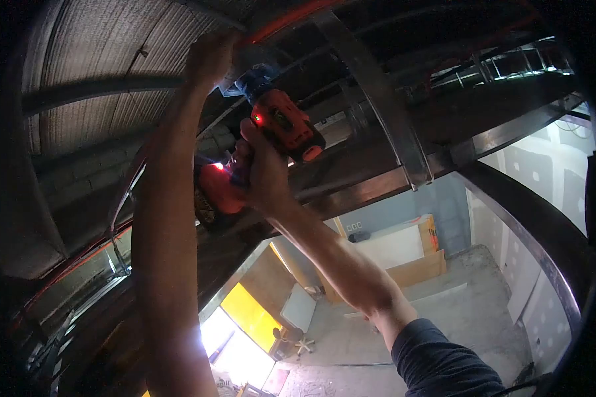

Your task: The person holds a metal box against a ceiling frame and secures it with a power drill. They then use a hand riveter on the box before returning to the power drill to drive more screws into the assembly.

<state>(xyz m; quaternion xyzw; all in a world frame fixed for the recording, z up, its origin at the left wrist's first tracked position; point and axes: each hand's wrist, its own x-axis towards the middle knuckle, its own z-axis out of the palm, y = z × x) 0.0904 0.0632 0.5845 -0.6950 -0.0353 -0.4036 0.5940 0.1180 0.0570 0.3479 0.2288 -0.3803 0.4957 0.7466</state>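
Observation:
A red and black cordless power tool (285, 122) is raised near the ceiling at the upper centre, its front end up against a pale metal piece (230, 87). My right hand (261, 162) is wrapped round its handle, above the red battery base (222, 188), and small red lights glow on the tool. My left hand (212, 56) is raised beside the metal piece, close to a dark bar; its fingers are in shadow and what they touch cannot be made out.
Metal ceiling beams (377, 99) cross overhead, with a curved-looking beam (530, 228) at the right. Corrugated roofing (106, 40) shows at the upper left. Far below are the floor (404, 317), leaning boards (391, 248), a chair (303, 344) and a yellow panel (250, 314).

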